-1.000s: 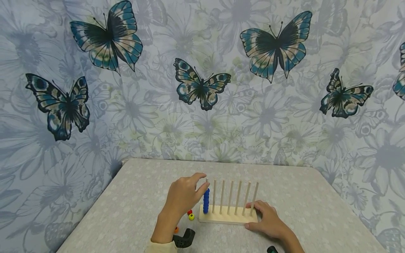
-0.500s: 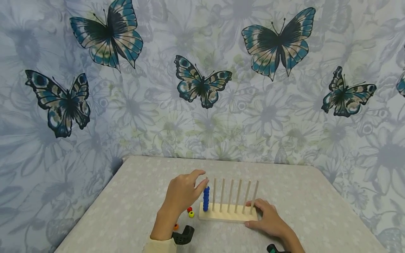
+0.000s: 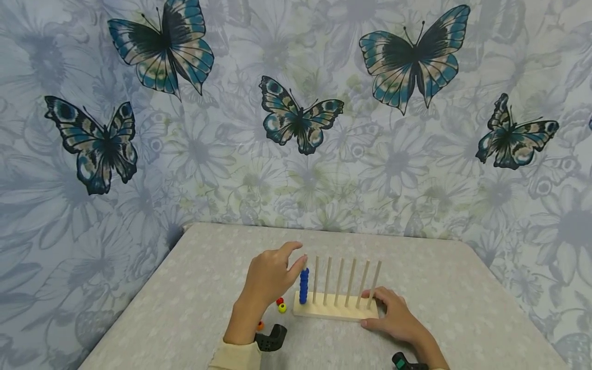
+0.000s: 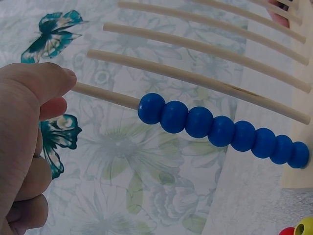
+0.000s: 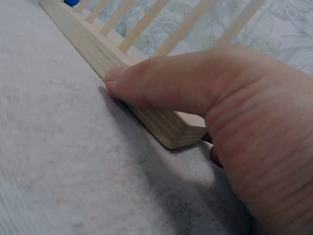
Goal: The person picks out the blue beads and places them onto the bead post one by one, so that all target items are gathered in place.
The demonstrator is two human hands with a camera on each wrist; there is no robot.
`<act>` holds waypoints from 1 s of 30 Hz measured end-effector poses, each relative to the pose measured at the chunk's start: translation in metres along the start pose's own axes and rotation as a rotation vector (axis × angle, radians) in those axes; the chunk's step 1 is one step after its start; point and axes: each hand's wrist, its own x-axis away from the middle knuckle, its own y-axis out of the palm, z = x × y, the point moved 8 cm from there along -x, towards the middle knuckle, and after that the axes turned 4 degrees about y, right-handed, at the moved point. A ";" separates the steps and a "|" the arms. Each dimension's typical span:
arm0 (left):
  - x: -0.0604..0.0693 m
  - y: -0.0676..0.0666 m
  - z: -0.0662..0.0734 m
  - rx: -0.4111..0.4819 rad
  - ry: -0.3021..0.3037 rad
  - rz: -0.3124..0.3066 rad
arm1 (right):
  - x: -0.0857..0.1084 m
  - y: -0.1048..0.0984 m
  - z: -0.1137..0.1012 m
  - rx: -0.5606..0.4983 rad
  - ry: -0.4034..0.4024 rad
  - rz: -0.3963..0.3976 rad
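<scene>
A wooden peg abacus (image 3: 335, 311) stands upright on the table with a row of thin pegs. Several blue beads (image 4: 222, 130) are stacked on its leftmost peg (image 4: 105, 94); I see no beads on the other pegs. My left hand (image 3: 269, 276) is at that peg's top, its thumb tip at the peg end in the left wrist view. In the head view its index finger is spread from the thumb, and no bead shows between them. My right hand (image 3: 394, 317) grips the right end of the base, with the thumb (image 5: 146, 81) along the front edge and the fingers behind.
A red bead (image 3: 279, 301) and a yellow bead (image 3: 282, 308) lie left of the abacus. An orange bead (image 3: 261, 325) sits nearer, beside the left wrist. The cloth-covered table (image 3: 222, 246) reaches back to a butterfly-patterned wall (image 3: 222, 123). Both wrists wear black devices.
The head view has tilted slightly down, so the scene sits higher in the frame. Both hands stay at the same places on the abacus, and the blue stack looks unchanged.
</scene>
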 end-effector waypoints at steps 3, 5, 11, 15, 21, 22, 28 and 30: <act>0.000 0.000 -0.002 0.006 -0.019 -0.014 | 0.000 0.000 0.000 -0.013 0.014 -0.009; 0.000 0.000 -0.003 0.014 -0.034 -0.023 | 0.001 0.001 -0.001 -0.017 0.024 -0.016; -0.001 -0.001 -0.003 0.016 -0.034 -0.027 | 0.003 -0.001 -0.004 0.017 0.033 -0.014; -0.002 -0.002 -0.003 0.015 -0.026 -0.019 | 0.001 -0.003 -0.006 0.039 0.017 -0.010; 0.001 -0.003 -0.009 0.004 -0.049 -0.014 | 0.004 -0.004 -0.006 0.020 -0.004 -0.012; 0.001 -0.004 -0.010 0.001 -0.054 -0.008 | 0.005 -0.004 -0.006 0.009 -0.012 -0.011; 0.002 -0.010 -0.020 -0.006 -0.093 0.055 | 0.008 -0.023 -0.014 -0.161 -0.174 0.152; 0.002 -0.013 -0.024 -0.005 -0.114 0.084 | 0.009 -0.034 -0.014 -0.181 -0.218 0.272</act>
